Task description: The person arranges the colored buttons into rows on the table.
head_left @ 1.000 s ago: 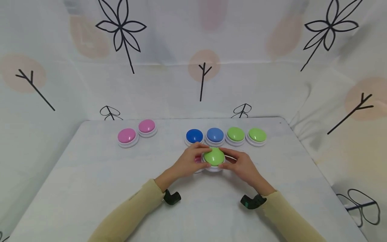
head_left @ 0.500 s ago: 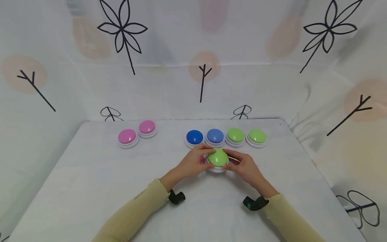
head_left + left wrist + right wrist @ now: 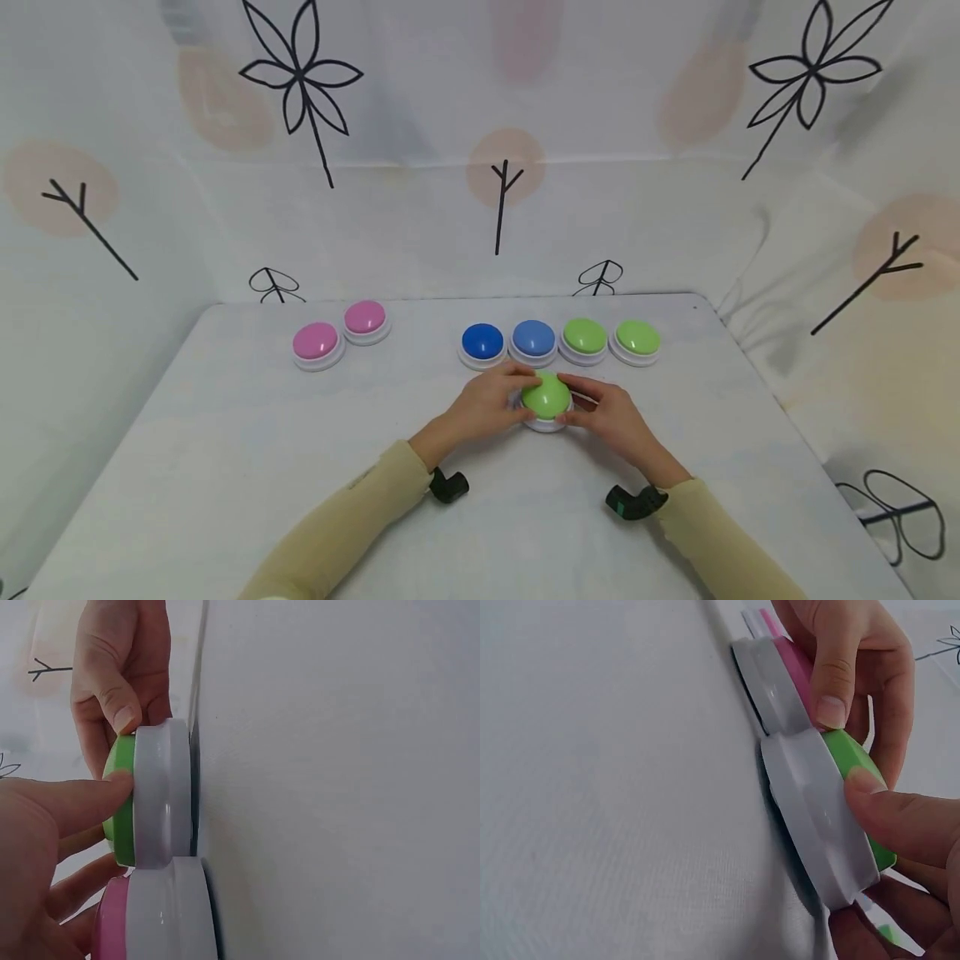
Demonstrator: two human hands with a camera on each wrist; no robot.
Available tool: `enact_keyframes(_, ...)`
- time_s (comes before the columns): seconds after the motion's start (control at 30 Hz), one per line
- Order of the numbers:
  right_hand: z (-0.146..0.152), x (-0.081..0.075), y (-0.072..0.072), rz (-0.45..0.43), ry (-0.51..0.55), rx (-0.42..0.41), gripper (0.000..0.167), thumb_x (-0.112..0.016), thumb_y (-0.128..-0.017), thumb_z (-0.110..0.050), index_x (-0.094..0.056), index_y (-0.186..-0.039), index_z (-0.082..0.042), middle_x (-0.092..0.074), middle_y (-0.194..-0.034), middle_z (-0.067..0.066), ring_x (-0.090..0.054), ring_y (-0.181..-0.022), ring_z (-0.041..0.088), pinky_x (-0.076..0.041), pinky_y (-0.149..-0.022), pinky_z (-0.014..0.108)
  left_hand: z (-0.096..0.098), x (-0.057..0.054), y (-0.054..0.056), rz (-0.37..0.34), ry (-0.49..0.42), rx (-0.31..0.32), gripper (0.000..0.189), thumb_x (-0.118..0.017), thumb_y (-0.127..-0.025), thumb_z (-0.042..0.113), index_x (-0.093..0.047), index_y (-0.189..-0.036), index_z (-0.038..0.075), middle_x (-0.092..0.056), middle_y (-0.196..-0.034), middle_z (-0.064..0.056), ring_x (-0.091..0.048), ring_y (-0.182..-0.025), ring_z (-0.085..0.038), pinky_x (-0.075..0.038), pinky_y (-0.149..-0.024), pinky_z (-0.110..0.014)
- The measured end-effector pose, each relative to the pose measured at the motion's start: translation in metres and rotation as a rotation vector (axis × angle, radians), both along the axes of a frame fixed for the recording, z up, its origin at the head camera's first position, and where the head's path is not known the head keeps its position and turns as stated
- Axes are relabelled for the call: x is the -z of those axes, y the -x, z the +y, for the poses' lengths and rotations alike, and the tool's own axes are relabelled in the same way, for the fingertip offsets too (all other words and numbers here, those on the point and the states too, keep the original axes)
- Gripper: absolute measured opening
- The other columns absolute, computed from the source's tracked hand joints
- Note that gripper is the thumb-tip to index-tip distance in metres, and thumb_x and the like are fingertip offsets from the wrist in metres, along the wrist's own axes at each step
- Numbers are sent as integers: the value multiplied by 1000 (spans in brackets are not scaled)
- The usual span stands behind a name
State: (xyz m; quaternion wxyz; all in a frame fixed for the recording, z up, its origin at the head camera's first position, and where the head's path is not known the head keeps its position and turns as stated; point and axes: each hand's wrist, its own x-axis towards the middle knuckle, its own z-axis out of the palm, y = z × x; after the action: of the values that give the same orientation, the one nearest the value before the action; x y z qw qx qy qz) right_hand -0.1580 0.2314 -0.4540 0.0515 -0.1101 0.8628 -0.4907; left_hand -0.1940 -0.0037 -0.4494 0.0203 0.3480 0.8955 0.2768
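Observation:
A green push button (image 3: 546, 398) with a white base sits near the middle of the table between both hands. My left hand (image 3: 491, 400) holds its left side, the thumb near the lower edge of the dome and the fingers behind. From the other side my right hand (image 3: 609, 415) grips it with thumb and fingers. In the left wrist view a pink button (image 3: 112, 922) stands against the green one, base to base; in the head view the left hand hides it. The right wrist view also shows that pink button (image 3: 795, 664), beyond the green one.
Behind the hands runs a row: a dark blue button (image 3: 482, 342), a lighter blue button (image 3: 534, 337) and two green ones, the rightmost green button (image 3: 637, 337) at the end. Two pink buttons, one a pink button (image 3: 315, 341), stand back left. Patterned cloth walls enclose the table.
Both hands and the green button have slid a little to the right and slightly nearer. The pink button beside it, partly visible earlier, is now covered by the left hand in the head view.

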Motion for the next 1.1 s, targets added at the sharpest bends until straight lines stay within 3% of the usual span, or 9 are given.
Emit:
enact_keyframes(0.17, 4, 6, 2, 2, 5, -21, 64, -83, -82, -16, -56, -138, 1, -57, -139, 19, -57, -125, 34, -49, -98, 35, 3, -2, 2, 27, 83, 13, 53, -77, -89, 31, -61, -137, 17, -57, -139, 1, -53, -126, -14, -46, -102, -30)
enact_keyframes(0.43, 9, 9, 7, -34, -27, -40, 66, -84, -82, -20, -56, -139, -3, -57, -139, 15, -57, -124, 32, -48, -100, 36, 8, -9, 3, -32, 114, -8, 61, -79, -87, 28, -56, -142, 13, -59, -137, 0, -53, -126, -13, -44, -104, -30)
enact_keyframes(0.7, 14, 9, 12, -96, 1, -58, 68, -85, -79, -22, -57, -139, -6, -56, -140, 13, -56, -127, 30, -48, -100, 32, 11, -13, 3, -53, 132, -25, 58, -80, -86, 26, -59, -138, 14, -61, -133, 1, -55, -121, -14, -45, -103, -29)
enact_keyframes(1.1, 14, 11, 12, -118, 21, -49, 70, -85, -80, -19, -55, -140, -4, -54, -142, 14, -53, -130, 30, -46, -101, 31, 13, -13, 5, -49, 153, -42, 57, -82, -85, 27, -61, -136, 16, -62, -131, 2, -55, -120, -13, -45, -102, -29)
